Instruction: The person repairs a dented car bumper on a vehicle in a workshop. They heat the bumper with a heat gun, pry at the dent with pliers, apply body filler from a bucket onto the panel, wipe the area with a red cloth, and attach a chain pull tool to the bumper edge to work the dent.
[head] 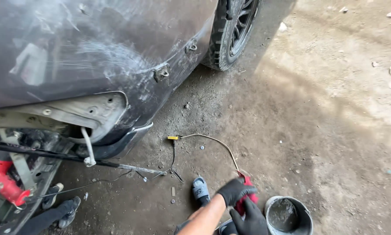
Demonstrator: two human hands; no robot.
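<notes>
While both gloved hands clamp the red tool (247,191) low by the bucket (288,215), I'm between pulls.
Left hand (233,190) and right hand (250,217) closed on it; wire (213,141) runs toward the dented panel (95,56); next needs a steady re-aim.

Daylight brightens the dirt ground (343,87) at right (nearly washed out), while the car panel (73,48) shades the left.

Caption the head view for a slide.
Gloved hands, left and right, grip a red tool beside a bucket, below a scuffed car panel.
</notes>
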